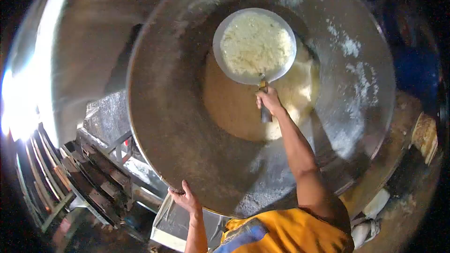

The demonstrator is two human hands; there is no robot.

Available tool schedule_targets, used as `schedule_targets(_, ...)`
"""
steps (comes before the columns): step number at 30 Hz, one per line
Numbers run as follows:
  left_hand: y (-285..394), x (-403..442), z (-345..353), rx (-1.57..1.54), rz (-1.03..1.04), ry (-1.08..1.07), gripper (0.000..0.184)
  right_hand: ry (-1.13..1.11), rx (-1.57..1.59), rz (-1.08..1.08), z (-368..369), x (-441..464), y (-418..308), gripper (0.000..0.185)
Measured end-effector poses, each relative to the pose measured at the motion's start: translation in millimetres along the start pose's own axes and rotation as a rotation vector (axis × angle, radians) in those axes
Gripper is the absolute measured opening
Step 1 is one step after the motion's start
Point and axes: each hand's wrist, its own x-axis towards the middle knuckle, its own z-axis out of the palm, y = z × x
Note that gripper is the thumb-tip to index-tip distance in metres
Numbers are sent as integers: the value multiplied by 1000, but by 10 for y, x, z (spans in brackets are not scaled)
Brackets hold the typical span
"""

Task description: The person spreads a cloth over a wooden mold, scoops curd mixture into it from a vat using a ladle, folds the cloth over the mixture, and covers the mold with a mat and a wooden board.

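Observation:
A very large round metal vat [178, 126] with a wide sloping wall fills most of the view. Cloudy, yellowish-brown liquid [229, 107] lies at its bottom. My right hand [269, 100] is closed around the dark handle of a round, pan-like scoop [281, 72], held over the vat's middle. Pale, crumbly, curd-like stuff [255, 42] covers the scoop's face; whether the scoop has holes I cannot tell. At the vat's near left edge, my left hand [187, 200] grips the rim, its thumb on the inner side and its fingers partly hidden.
White residue [363, 84] streaks the vat's right wall. On the left, a large shiny metal surface [93, 33] rises beside a bright light. Below it stand slatted wooden pieces [89, 173]. A pale box-like edge [171, 234] is near my left forearm.

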Motion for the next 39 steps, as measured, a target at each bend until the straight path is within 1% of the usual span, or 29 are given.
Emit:
schedule_targets(2, -237, 56, 227, -78, 52, -24, 45, 60, -101, -83, 122, -455, -612, 11)
schedule_targets(3, -303, 58, 332, -117, 80, -34, 45, 92, -149, -126, 204, -678, -787, 11)
schedule_targets(4, -196, 28, 381, -140, 62, -34, 48, 72, -150, -115, 272, -861, -863, 10)
schedule_targets(7, -46, -60, 339, -189, 39, 20, 48, 31, -204, -107, 671, -1513, -984, 9)
schedule_targets(8, -329, 0, 445, -236, 105, 48, 48, -49, -269, -108, 765, -1652, -969, 10)
schedule_targets(11, -596, 154, 707, -714, -52, 15, 46, -229, -491, -54, 1043, -2092, -957, 11)
schedule_targets(12, -901, 290, 914, -875, -176, -40, 45, -241, -523, -16, 1179, -2386, -980, 10)
schedule_targets(15, -913, 160, 728, -1246, -678, -252, 48, -451, -705, 85, 1465, -2893, -658, 16)
schedule_targets(17, -1494, -85, 799, -1379, -582, -286, 54, -610, -797, 180, 1658, -3324, -351, 15)
schedule_targets(18, -1757, -246, 736, -1459, -575, -290, 53, -687, -925, 226, 1651, -3471, -101, 13)
schedule_targets(19, -1956, -438, 642, -1545, -604, -249, 52, -780, -1084, 281, 1673, -3583, 138, 12)
schedule_targets(21, -2296, -703, 470, -1706, -648, -154, 50, -747, -1149, 419, 2043, -4102, 466, 10)
schedule_targets(23, -2567, -928, 251, -1845, -683, -14, 48, -928, -1308, 462, 2254, -4459, 830, 10)
schedule_targets(24, -2708, -1016, 126, -1912, -688, 78, 47, -974, -1362, 491, 2419, -4636, 1066, 11)
schedule_targets(27, -3192, -1155, -182, -2077, -688, 328, 44, -1218, -1532, 541, 2848, -5069, 1986, 11)
schedule_targets(28, -3280, -1193, -260, -2110, -687, 406, 43, -1252, -1586, 579, 2967, -5250, 2224, 13)
schedule_targets(29, -3349, -1207, -314, -2139, -684, 493, 42, -1376, -1654, 598, 3061, -5313, 2412, 13)
schedule_targets(31, -3455, -1167, -364, -2198, -669, 645, 40, -1379, -1641, 733, 3234, -5485, 2780, 16)
schedule_targets(34, -3592, -1058, -420, -2267, -632, 832, 37, -1624, -1722, 887, 3359, -5335, 3479, 23)
schedule_targets(37, -3564, -1015, -626, -2330, -600, 956, 34, -1392, -1893, 867, 3445, -5396, 3853, 22)
schedule_targets(38, -3537, -995, -633, -2352, -592, 987, 33, -1314, -1986, 811, 3538, -5515, 3875, 22)
schedule_targets(39, -3518, -978, -632, -2369, -589, 1016, 33, -1332, -2048, 741, 3624, -5620, 3885, 22)
